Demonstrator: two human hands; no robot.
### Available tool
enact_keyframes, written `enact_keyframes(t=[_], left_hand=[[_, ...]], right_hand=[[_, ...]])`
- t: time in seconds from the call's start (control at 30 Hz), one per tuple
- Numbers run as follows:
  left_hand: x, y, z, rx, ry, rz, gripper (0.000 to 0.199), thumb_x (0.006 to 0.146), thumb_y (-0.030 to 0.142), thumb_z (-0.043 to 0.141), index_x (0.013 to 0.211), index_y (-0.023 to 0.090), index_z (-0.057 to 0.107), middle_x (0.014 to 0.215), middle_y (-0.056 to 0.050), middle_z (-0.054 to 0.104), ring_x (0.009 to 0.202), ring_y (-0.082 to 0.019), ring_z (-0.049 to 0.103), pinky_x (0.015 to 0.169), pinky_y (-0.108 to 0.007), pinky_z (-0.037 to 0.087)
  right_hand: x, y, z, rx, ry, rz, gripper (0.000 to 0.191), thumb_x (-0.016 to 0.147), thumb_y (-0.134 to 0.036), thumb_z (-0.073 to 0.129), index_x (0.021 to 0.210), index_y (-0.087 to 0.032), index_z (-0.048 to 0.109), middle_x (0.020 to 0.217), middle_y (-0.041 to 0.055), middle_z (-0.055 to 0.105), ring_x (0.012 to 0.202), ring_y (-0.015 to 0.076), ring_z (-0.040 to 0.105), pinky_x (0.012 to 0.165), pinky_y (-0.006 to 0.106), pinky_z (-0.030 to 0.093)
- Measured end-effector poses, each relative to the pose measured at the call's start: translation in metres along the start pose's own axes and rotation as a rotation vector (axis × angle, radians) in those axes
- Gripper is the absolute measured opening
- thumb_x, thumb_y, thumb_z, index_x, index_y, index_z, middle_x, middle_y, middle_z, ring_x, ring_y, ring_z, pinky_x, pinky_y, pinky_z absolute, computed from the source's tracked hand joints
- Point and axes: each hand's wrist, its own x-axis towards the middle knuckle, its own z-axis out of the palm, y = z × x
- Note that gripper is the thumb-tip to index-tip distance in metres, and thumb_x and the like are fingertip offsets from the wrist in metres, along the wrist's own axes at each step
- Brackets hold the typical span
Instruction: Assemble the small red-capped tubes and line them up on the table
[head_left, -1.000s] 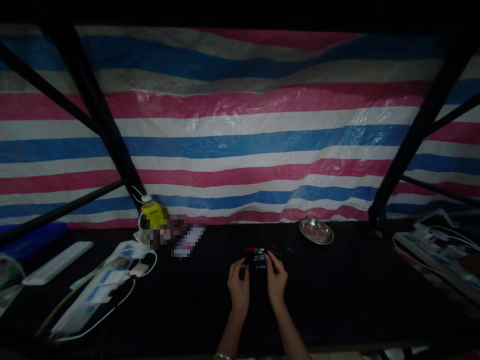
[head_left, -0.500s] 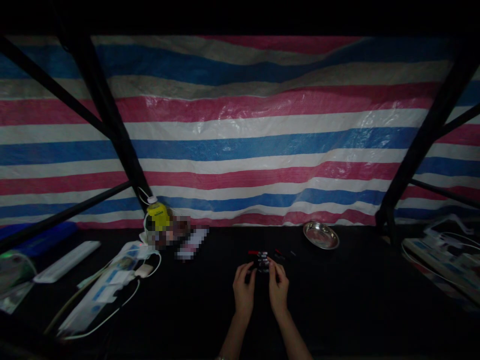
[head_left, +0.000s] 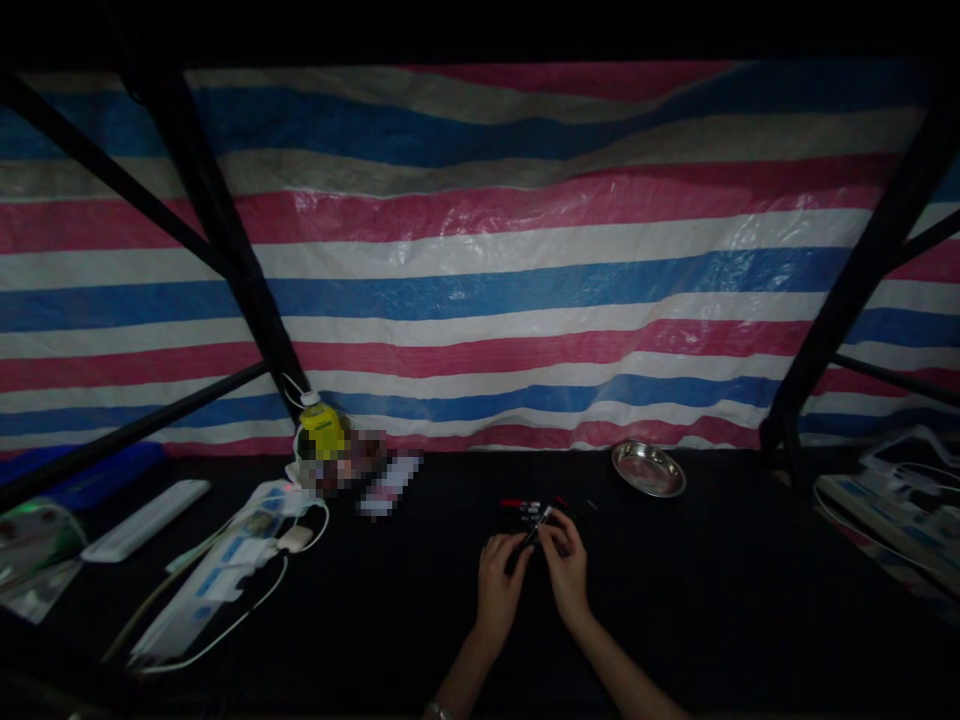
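My left hand (head_left: 500, 582) and my right hand (head_left: 566, 568) meet over the black table (head_left: 720, 590), both closed around a small dark object with silver parts (head_left: 531, 534) that they hold between them. The light is dim, so I cannot tell what the object is. Just beyond my fingers lie small red and black parts (head_left: 525, 505) on the tabletop.
A steel dish (head_left: 648, 469) sits at the back right. A yellow-labelled bottle (head_left: 321, 432), a white power strip with cables (head_left: 217, 570) and a white remote-like bar (head_left: 146, 519) are on the left. More power strips (head_left: 885, 495) lie far right. Black frame posts (head_left: 247, 290) rise before a striped tarp.
My hands have drawn a little nearer to me and turned the small object, which now stands narrower between my fingers. The view has drifted slightly left.
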Motion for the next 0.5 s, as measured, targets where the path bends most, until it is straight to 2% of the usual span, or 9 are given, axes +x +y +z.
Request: enact_keyframes(t=[0.13, 0.23, 0.37, 0.5], left_hand=[[0.003, 0.002, -0.005, 0.015, -0.046, -0.037, 0.022, 0.084, 0.037, 0.053, 0.095, 0.025, 0.068, 0.091, -0.005, 0.067, 0.088, -0.02, 0.062, 0.079, -0.037, 0.049], [0.004, 0.001, -0.005, 0.024, -0.025, -0.077, 0.023, 0.083, 0.041, 0.053, 0.093, 0.026, 0.069, 0.091, -0.005, 0.068, 0.088, -0.021, 0.062, 0.08, -0.039, 0.048], [0.003, 0.001, -0.004, 0.031, -0.039, -0.049, 0.021, 0.082, 0.039, 0.056, 0.094, 0.028, 0.069, 0.093, -0.004, 0.069, 0.089, -0.021, 0.062, 0.081, -0.039, 0.046], [0.005, -0.003, -0.006, 0.047, -0.069, -0.019, 0.021, 0.082, 0.038, 0.056, 0.096, 0.028, 0.069, 0.094, -0.005, 0.069, 0.089, -0.021, 0.062, 0.08, -0.038, 0.046]], right_hand=[[0.008, -0.004, -0.018, -0.027, -0.069, 0.01, 0.04, 0.072, -0.042, 0.066, 0.1, -0.015, 0.059, 0.075, 0.0051, 0.068, 0.074, 0.0193, 0.064, 0.073, 0.031, 0.049], [0.01, -0.008, -0.027, -0.01, -0.029, 0.005, 0.038, 0.074, -0.043, 0.063, 0.099, -0.015, 0.06, 0.083, 0.0088, 0.069, 0.082, 0.0219, 0.065, 0.076, 0.033, 0.049], [0.008, -0.009, -0.028, -0.038, 0.022, -0.031, 0.045, 0.074, -0.045, 0.064, 0.106, -0.014, 0.061, 0.091, 0.0107, 0.069, 0.083, 0.022, 0.065, 0.072, 0.031, 0.05], [0.007, -0.007, -0.024, -0.123, -0.049, -0.039, 0.036, 0.073, -0.045, 0.064, 0.092, -0.015, 0.068, 0.088, 0.0096, 0.069, 0.08, 0.0218, 0.065, 0.073, 0.032, 0.05]])
